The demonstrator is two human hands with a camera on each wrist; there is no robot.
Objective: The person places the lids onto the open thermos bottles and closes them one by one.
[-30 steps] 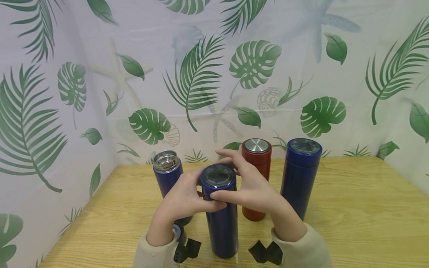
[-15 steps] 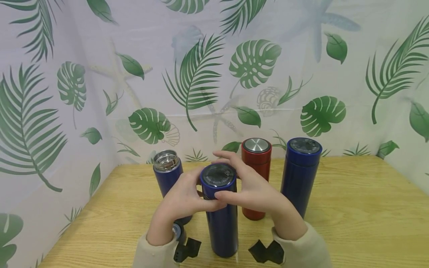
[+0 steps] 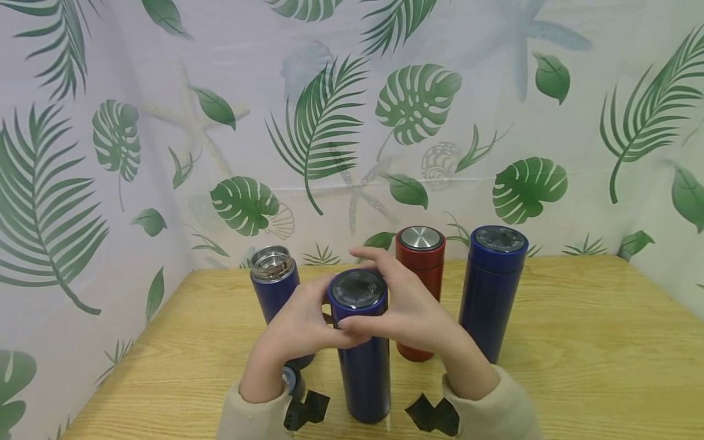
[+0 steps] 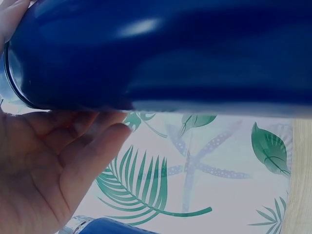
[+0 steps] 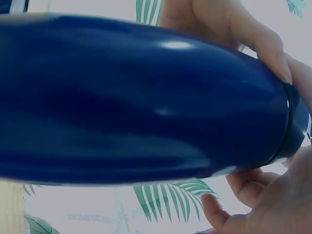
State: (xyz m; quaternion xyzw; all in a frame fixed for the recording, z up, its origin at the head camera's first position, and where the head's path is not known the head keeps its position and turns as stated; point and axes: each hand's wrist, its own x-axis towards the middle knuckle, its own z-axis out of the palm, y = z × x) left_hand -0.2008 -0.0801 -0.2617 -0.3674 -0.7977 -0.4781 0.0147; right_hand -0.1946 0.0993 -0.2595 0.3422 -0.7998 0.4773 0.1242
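A dark blue thermos (image 3: 365, 379) stands upright on the table in front of me, its glossy black-topped lid (image 3: 357, 289) on. My left hand (image 3: 297, 324) grips the body just under the lid, its thumb across the front. Around the lid itself curls my right hand (image 3: 420, 311), thumb on the near side; its far fingertips are partly hidden. Both wrist views are largely filled by the blue thermos body (image 4: 195, 53). In the right wrist view, the right hand (image 5: 273, 200) is at the lid end, below the left hand's thumb (image 5: 263, 41).
Behind my left hand stands an open blue thermos (image 3: 275, 290) with a bare steel mouth. A small dark round piece (image 3: 293, 380) lies beside my left wrist, partly covered. Farther back are a red thermos (image 3: 420, 260) and another blue thermos (image 3: 492, 299), both lidded, on the wooden table (image 3: 594, 342).
The lid has turned a little, as a small mark on its top has come into sight. My right thumb slid right, then back left along the rim. The left hand stays put.
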